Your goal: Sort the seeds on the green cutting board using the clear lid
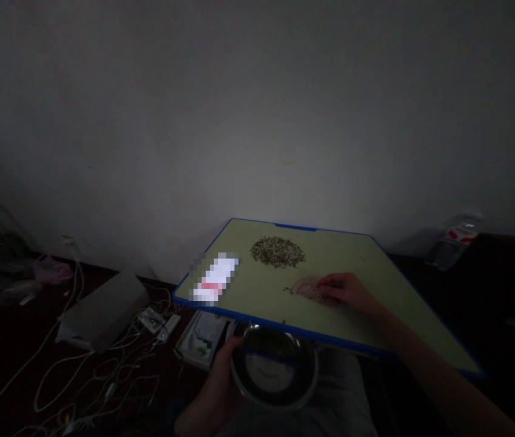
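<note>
Wall (257, 121): plain and dim, filling the far side of our head view.
Blue-edged table (352, 249): pale green top set close to the wall, giving us one flat surface for small things.
Seed pile (278, 252): dark and pale seed-like bits, too small for us to name surely, spread toward the far middle; a few loose seeds (287, 289) lie nearer, just left of the protractor (305, 288).
Protractor: clear with reddish markings, on the table top, near of the pile and slightly right.
Right hand (348, 291): thumb and fingers pinched nearly together on the protractor's right end, probably so the rest stays clear of our fingers.
Left hand (225, 373): partly curled around the left side of the metal bowl (302, 364); some fingers are hidden, so we cannot tell their full spread.
Metal bowl: mouth up, over our lap; we judge it is held so its opening sits close to the table's near edge. Reflections hide any contents.
Phone (216, 279): lit, blurred out, at the table's left, apparently there to keep clear of both hands.
Power strip (152, 318): among cables, on the left.
Bottle (455, 243): far right, beside the table.
</note>
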Demonstrator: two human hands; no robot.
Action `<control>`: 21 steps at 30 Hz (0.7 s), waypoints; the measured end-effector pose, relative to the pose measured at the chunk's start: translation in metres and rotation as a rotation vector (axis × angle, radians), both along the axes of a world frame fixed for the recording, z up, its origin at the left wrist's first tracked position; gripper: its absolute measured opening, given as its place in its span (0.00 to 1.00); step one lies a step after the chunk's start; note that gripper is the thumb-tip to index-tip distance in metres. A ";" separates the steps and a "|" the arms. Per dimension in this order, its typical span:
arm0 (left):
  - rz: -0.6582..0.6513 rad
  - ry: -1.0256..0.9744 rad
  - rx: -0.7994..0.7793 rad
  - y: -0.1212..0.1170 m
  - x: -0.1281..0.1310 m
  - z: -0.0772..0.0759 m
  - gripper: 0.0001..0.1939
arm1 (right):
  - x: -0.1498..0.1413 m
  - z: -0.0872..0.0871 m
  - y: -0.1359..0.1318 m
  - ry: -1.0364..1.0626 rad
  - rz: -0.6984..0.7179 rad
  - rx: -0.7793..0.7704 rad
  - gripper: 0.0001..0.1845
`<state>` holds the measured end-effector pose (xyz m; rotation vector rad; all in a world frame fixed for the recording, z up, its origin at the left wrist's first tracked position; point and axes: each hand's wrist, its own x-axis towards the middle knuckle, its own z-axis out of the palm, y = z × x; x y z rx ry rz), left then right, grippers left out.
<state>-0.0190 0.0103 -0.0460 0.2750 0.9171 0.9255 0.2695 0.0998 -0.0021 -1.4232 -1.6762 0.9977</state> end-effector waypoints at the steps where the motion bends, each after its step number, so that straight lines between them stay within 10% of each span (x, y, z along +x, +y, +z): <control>1: -0.003 -0.005 0.000 0.000 -0.001 -0.001 0.12 | -0.001 0.000 0.000 -0.008 -0.002 -0.002 0.16; 10: -0.009 -0.035 0.054 -0.002 -0.006 -0.020 0.12 | -0.021 0.003 -0.026 -0.074 0.011 0.011 0.14; 21: 0.017 -0.024 -0.027 -0.005 -0.001 -0.006 0.13 | -0.041 -0.002 -0.044 -0.116 0.105 0.073 0.11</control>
